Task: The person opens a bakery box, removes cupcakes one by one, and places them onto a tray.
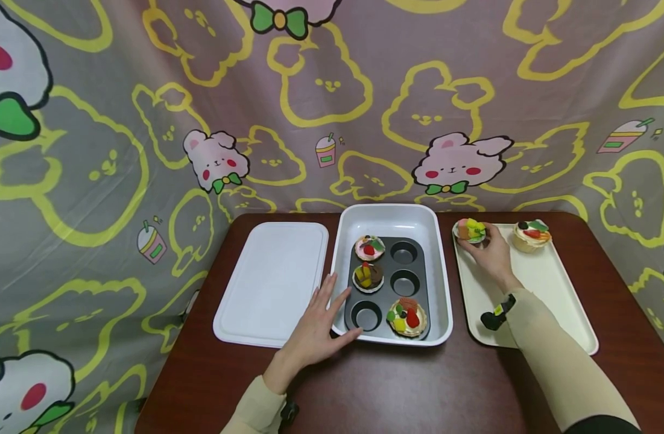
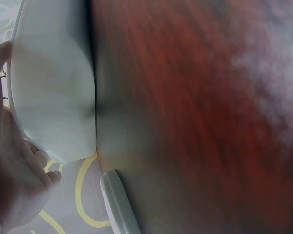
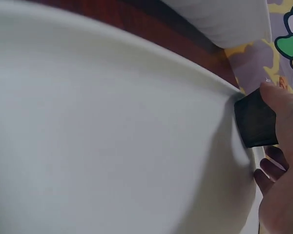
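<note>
My right hand (image 1: pixel 491 250) grips a fruit-topped cupcake (image 1: pixel 469 231) at the far left corner of the cream tray (image 1: pixel 549 301). In the right wrist view the cupcake's dark cup (image 3: pixel 255 119) shows between thumb and fingers, close to the tray's surface. My left hand (image 1: pixel 315 328) lies with spread fingers over the near left rim of the white basin (image 1: pixel 445 289). Inside the basin sits a dark muffin tin (image 1: pixel 385 289). Its left column holds a pink-topped tart (image 1: pixel 369 248) and a brown-and-yellow one (image 1: pixel 368 277); a larger fruit tart (image 1: pixel 407 317) fills the near right cup.
Another fruit-topped cupcake (image 1: pixel 529 235) stands at the tray's far right corner. A white lid (image 1: pixel 274 283) lies flat left of the basin. Everything stands on a dark brown table (image 1: pixel 418 392), with a patterned cloth (image 1: pixel 337 102) hanging behind it.
</note>
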`<state>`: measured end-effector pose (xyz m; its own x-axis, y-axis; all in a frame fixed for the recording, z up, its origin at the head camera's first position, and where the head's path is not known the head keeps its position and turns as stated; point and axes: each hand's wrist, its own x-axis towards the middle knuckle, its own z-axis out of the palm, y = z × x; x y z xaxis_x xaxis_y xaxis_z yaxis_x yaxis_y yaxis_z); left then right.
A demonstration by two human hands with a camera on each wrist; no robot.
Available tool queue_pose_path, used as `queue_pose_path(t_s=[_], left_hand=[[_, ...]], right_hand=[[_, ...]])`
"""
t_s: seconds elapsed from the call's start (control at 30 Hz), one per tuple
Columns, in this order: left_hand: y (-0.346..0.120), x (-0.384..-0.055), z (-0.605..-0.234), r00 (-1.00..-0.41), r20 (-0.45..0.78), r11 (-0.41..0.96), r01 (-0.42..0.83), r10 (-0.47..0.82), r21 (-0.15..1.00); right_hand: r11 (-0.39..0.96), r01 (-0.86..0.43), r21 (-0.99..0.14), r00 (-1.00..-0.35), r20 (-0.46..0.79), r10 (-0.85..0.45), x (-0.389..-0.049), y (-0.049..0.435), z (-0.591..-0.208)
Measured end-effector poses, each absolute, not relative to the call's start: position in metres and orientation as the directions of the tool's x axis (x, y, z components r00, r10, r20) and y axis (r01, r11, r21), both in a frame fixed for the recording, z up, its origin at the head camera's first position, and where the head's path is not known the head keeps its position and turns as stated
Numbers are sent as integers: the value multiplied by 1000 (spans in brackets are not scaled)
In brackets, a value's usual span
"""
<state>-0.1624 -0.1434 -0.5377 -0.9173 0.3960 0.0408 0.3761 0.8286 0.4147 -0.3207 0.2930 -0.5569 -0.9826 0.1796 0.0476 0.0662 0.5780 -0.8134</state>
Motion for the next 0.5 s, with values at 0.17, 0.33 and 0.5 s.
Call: queue_pose_path(t_s=[0.17, 0.33, 0.5], left_hand=[[-143, -163, -537, -915, 46, 824, 382, 401, 418], [-143, -162, -536, -915, 32, 826, 377, 401, 419], [-144, -162, -535, -914, 31, 825, 380, 405, 419]], right_hand=[[660, 13, -751, -988, 92, 125, -320, 296, -557], [757, -70, -650, -983, 173, 58, -317, 297, -560], [814, -126, -567, -972, 234, 13, -313, 296, -559]])
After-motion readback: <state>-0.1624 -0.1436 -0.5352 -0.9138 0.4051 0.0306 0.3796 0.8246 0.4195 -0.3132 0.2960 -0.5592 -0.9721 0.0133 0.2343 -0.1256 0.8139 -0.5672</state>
